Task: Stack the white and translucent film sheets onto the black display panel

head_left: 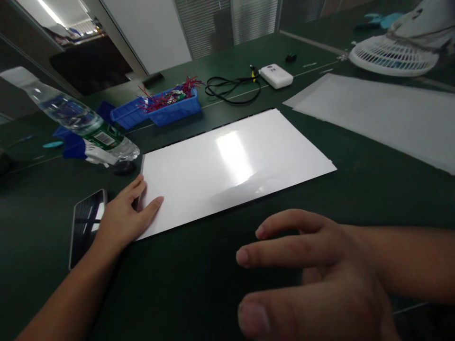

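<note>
A glossy white rectangular panel point(188, 184) lies flat on the dark green table, with a thin black edge along its far side and a bright reflection on top. My left hand point(128, 208) grips its near left corner, thumb on the top face and fingers along the left edge. Close to the camera, my right hand point(320, 270) hovers in front of the panel with its fingers apart and nothing in them. A dark-screened phone point(87, 227) lies beside my left wrist, partly behind it.
Blue bins point(177, 111) with red wires stand behind the panel. To the left, a water bottle point(88, 121) leans over a small dark object point(123, 167). A black cable point(231, 90), a white box point(276, 76), translucent sheets point(384, 113) and a white fan point(394, 54) occupy the far right.
</note>
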The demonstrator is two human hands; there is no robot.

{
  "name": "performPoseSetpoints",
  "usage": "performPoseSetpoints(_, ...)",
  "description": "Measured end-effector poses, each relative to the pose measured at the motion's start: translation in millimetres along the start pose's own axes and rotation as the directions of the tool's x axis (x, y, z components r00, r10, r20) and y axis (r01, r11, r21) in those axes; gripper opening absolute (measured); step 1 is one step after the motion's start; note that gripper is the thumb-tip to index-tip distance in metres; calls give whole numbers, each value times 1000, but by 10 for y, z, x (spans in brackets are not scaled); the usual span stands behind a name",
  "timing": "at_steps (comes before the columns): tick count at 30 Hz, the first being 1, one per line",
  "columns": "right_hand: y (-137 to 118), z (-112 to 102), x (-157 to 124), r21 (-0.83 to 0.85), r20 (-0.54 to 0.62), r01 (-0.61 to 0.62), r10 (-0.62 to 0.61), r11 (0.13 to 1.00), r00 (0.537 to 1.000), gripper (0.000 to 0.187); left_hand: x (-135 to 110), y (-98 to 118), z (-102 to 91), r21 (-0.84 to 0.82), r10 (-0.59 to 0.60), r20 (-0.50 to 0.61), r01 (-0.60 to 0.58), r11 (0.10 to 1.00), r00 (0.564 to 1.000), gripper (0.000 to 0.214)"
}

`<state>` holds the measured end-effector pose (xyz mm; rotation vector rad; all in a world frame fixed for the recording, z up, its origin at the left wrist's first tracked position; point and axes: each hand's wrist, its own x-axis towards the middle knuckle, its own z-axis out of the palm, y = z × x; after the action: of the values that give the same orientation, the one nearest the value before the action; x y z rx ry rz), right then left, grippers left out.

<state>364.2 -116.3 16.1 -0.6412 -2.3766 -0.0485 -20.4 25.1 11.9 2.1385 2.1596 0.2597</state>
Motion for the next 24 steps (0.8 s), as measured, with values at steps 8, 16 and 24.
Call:
performPoseSetpoints(8,1168,-223,184,-65,22,-74,76,995,997,46,-8,20,-12,41,-46,21,45,998,999,90)
performPoseSetpoints(16,2347,-696,-169,-423,-176,-693,697,585,695,45,-14,8,-37,67,-24,23,23,997,999,79)
performPoseSetpoints(24,2365,-596,-169,-410,91,-745,836,527,541,43,-23,14,-44,82,-6,10,6,997,1000,74)
